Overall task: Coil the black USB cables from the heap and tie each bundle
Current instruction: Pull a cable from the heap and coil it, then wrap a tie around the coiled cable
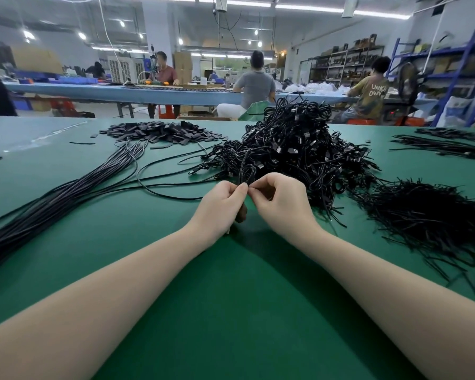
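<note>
At the middle of the green table (244, 311), I have both hands raised together just above the surface. My left hand (221, 204) grips a coiled cable bundle (243, 174), fingers curled round it, its black loop standing up above the knuckles. My right hand (281, 200) pinches a thin tie at the top of that bundle, thumb and forefinger meeting the left fingertips; the tie itself is too small for me to make out clearly. Just beyond my hands rises the big heap of black USB cables (294, 146), metal plugs glinting among the tangle. To my left a long sheaf of straight cables (55, 204) runs diagonally across the table. To my right lies a loose pile of black ties (428, 218). Farther back on the left sits a flat pile of small dark pieces (162, 131).
</note>
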Demonstrator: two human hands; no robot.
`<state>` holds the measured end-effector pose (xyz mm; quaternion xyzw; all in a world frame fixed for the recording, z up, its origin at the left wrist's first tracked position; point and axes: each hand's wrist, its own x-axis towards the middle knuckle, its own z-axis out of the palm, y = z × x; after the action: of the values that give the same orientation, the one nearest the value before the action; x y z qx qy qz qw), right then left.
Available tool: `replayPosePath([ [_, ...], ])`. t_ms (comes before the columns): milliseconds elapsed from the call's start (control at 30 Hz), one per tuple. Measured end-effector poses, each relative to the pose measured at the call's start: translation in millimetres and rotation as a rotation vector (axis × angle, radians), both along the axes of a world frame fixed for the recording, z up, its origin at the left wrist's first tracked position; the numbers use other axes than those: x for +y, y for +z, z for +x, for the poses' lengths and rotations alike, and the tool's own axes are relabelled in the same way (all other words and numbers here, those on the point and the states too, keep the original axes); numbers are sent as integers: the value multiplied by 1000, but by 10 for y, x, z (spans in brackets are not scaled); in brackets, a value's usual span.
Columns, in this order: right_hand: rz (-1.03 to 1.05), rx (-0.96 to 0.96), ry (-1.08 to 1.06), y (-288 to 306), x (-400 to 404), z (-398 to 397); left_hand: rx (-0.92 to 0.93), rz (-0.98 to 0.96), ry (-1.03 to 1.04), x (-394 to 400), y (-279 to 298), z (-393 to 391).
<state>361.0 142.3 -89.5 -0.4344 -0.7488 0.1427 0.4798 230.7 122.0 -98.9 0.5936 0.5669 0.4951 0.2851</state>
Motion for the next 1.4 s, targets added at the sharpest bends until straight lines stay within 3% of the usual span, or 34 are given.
replayPosePath([
  [233,167,-63,-65,-9,-13,48,-130,68,-59,-78,32,2],
  [367,167,-59,-52,3,-2,82,22,256,40,-95,33,6],
  [467,157,-55,-36,4,-4,72,-51,313,-61,-127,74,25],
  [667,201,-33,12,32,-42,55,-237,274,-91,-138,65,25],
  [933,191,-17,71,41,-24,51,-478,24,-171,-65,76,-64],
  [1233,116,45,35,9,8,82,-353,139,-189,0,-21,-79],
  [1333,138,30,22,8,19,97,-229,197,-105,4,-33,-76],
  [1400,171,17,15,9,9,88,-245,204,-86,2,-27,-73],
])
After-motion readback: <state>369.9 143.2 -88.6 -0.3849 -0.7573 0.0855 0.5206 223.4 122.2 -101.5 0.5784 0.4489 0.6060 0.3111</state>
